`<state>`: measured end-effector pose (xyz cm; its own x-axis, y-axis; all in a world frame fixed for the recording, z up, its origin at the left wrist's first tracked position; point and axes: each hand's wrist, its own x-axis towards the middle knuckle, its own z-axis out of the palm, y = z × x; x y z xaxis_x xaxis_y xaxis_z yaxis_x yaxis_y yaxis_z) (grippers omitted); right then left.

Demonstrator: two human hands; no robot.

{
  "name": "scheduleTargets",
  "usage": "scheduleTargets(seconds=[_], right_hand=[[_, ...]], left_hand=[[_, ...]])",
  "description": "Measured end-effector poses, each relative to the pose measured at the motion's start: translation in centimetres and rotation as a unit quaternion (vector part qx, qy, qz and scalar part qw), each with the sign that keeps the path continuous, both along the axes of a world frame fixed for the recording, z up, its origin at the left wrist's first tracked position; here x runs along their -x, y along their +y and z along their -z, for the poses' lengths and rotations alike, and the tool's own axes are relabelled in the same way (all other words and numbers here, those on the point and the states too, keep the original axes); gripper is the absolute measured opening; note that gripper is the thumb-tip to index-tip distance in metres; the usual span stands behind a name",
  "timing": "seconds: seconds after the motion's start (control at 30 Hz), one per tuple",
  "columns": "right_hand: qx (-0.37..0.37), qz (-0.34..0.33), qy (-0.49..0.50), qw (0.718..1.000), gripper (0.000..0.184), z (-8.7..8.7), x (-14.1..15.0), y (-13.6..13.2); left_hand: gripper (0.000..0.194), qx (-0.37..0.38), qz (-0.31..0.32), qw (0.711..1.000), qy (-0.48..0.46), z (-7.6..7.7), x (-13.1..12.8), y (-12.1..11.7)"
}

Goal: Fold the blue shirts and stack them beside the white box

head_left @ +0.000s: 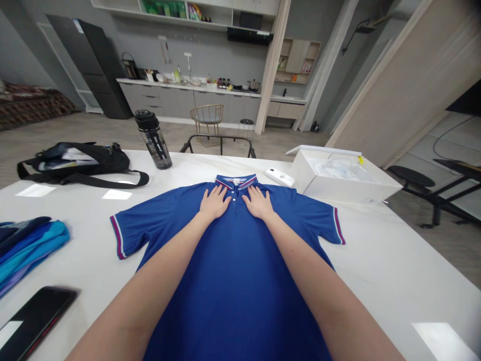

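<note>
A blue polo shirt (244,271) lies spread face up on the white table, its collar (236,181) pointing away from me. Red and white stripes edge the collar and both short sleeves. My left hand (215,202) rests flat on the shirt just below the collar, left of the button placket, fingers spread. On the other side of the placket, my right hand (258,201) lies flat in the same way. Neither hand grips the cloth. My forearms cover parts of the shirt's sides, and its lower hem runs out of view.
Left on the table (379,240) are folded clothes (33,250), a phone (39,318), a black bag (78,160) and a dark bottle (154,140). Beyond the right shoulder sit a white handheld device (280,177) and an open white box (345,183). A chair (220,138) stands behind the far edge.
</note>
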<state>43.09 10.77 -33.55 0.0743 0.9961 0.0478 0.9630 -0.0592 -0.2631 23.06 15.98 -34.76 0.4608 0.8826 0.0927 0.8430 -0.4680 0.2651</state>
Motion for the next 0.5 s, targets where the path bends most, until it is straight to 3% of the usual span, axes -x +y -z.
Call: scheduleTargets(seconds=[0.17,0.3,0.37,0.5], right_hand=[[-0.115,0.061,-0.018,0.991,0.050,-1.9,1.3,0.8],[-0.197,0.054,-0.028,0.979,0.047,-4.2,1.1,2.7],[-0.154,0.014,-0.011,0.988,0.042,-4.7,0.3,4.2],[-0.003,-0.109,0.045,0.993,0.048,-4.5,-2.1,7.0]], left_hand=[[0.039,-0.129,-0.032,0.990,-0.039,-1.5,-0.8,0.2],[0.037,-0.174,0.018,0.983,-0.052,-1.8,-1.3,1.5],[0.032,-0.157,0.048,0.985,-0.044,-1.5,-1.3,2.4],[0.028,-0.121,0.071,0.988,-0.065,-1.1,-1.6,4.3]])
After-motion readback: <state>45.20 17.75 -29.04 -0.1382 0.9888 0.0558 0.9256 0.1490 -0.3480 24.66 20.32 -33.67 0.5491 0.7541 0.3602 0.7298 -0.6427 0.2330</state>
